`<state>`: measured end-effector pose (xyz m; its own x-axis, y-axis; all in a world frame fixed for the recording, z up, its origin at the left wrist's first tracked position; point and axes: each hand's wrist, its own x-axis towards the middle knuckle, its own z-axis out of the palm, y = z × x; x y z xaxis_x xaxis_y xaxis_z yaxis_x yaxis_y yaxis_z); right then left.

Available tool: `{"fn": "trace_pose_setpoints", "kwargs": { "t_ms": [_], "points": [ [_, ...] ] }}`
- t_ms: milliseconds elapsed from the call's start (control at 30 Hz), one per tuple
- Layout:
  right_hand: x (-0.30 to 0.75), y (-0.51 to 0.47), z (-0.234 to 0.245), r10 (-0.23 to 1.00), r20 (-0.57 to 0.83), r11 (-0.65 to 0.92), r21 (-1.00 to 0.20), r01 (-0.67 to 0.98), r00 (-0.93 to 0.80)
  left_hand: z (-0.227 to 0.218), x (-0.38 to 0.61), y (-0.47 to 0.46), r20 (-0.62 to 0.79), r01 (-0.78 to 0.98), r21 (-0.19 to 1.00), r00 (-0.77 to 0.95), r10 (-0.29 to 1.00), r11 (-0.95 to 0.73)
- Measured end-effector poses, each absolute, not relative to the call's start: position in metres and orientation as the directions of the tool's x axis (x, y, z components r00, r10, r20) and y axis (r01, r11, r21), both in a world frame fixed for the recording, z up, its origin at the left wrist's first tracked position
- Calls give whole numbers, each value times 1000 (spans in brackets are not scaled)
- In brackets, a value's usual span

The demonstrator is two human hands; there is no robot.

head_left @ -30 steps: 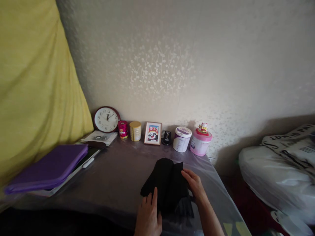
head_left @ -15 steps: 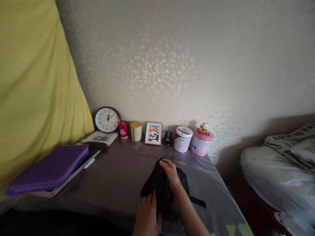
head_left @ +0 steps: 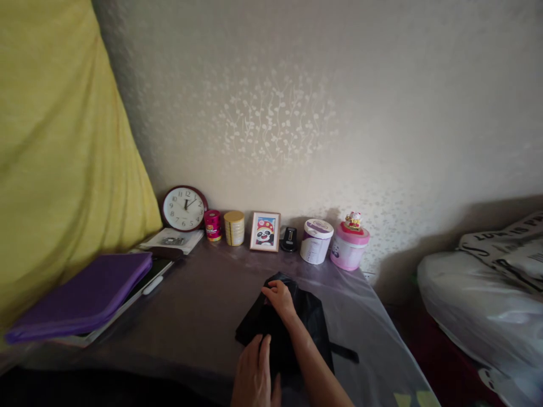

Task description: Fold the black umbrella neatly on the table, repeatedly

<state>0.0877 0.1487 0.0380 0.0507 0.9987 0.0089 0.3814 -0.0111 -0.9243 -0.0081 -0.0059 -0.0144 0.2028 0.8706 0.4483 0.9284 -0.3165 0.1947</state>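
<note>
A black folded garment (head_left: 307,325) lies on the plastic-covered table (head_left: 199,305) near its front edge, with a black strap sticking out to its right. My left hand (head_left: 254,370) lies flat on the near edge of the cloth, fingers stretched forward. My right hand (head_left: 278,297) reaches across to the far left part of the garment, its fingers curled and pinching the fabric there.
Along the wall stand a round clock (head_left: 184,207), a red tin (head_left: 212,224), a yellow tin (head_left: 233,226), a framed panda picture (head_left: 264,231), a small black device (head_left: 289,238), a white tub (head_left: 315,241) and a pink jar (head_left: 349,247). A purple folder (head_left: 80,297) lies left; bagged bedding (head_left: 479,305) sits right.
My right hand moved from the garment's right side over to its far left part and took hold of the fabric. The strap came into view on the right. My left hand stayed put.
</note>
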Motion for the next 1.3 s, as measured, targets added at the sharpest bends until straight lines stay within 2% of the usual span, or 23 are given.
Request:
{"fn": "trace_pose_setpoints", "kwargs": {
  "t_ms": [67,167,300,400,500,633,767,967,1167,1300],
  "points": [
    [87,149,40,999,13,-3,-908,419,35,-5,-4,-3,521,913,112,283,805,-393],
    [87,148,43,1000,18,13,-888,459,5,6,4,2,544,886,22,378,749,-463],
    [88,136,53,996,42,74,-881,467,-79,-4,9,8,526,914,-4,346,777,-405],
    [98,110,60,940,228,321,-843,431,-255,-17,8,11,576,920,-63,350,739,-386],
    [114,79,59,831,448,556,-684,473,-328,-24,8,14,639,909,-116,377,670,-400],
    [133,67,47,726,514,688,-513,514,-458,-27,14,15,667,935,-106,319,674,-338],
    [140,91,37,727,476,683,-431,589,-495,-33,21,14,641,961,-36,233,731,-275],
    [145,137,38,746,443,659,-377,651,-497,-40,24,14,608,974,-41,202,768,-223],
    [148,181,37,812,370,578,-407,707,-451,-37,23,12,491,980,-28,186,851,-199],
    [152,191,41,879,361,454,-433,779,-312,-33,22,12,407,984,9,158,900,-177]
  ]
}}
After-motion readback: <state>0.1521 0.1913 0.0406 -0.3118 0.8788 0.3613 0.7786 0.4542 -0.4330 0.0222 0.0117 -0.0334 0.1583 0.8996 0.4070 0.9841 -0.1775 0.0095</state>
